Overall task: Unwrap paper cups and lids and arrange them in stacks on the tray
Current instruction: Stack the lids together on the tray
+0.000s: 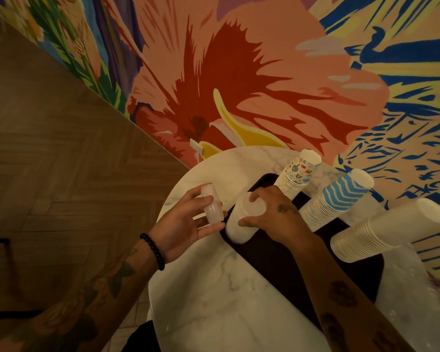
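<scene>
Dark tray [269, 260], white grey-veined marble table [214, 288]. Cups: doodle-print stack [296, 174], blue-white wavy stack [338, 194], plain white stack [379, 229]. Loud pink-red flower mural [239, 85].

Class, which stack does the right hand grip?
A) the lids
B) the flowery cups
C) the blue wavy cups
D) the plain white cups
A: the right hand has thumb and fingers curled round the top of the lid stack.

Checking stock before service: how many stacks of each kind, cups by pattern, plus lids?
Floral-print cup stack: 1
Blue-wave cup stack: 1
Plain white cup stack: 1
Tall lid stack on the tray, under the right hand: 1
Short lid stack in the left hand: 1
Total: 5
</scene>
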{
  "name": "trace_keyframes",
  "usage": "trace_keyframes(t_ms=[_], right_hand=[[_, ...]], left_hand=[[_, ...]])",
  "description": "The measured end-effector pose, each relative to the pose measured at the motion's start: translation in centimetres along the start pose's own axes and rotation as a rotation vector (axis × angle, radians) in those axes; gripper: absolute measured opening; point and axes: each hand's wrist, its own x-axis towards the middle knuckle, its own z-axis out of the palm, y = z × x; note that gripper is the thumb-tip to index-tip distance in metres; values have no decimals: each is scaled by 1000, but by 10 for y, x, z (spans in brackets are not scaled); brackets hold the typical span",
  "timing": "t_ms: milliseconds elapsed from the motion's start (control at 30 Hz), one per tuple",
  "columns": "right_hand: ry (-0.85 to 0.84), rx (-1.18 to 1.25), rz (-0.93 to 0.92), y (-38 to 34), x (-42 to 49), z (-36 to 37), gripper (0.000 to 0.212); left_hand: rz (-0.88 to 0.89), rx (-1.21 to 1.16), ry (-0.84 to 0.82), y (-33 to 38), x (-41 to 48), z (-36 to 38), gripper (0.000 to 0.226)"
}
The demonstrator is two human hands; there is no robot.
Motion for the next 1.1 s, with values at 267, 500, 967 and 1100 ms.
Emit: trace_keyframes(t_ms=[267,500,967,1100], right_hand=[[86,139,-135,-10,-9,-18,47],[-195,347,-244,-35,-19,-22,78],[-104,687,-193,-24,-14,-23,73],[64,368,-129,-14,-7,-32,78]], left_hand=[[15,38,-50,4,-4,11,48],[-4,102,-59,4,-4,17,42],[-44,42,-49,2,-7,15,43],[-44,14,-23,2,-7,12,43]])
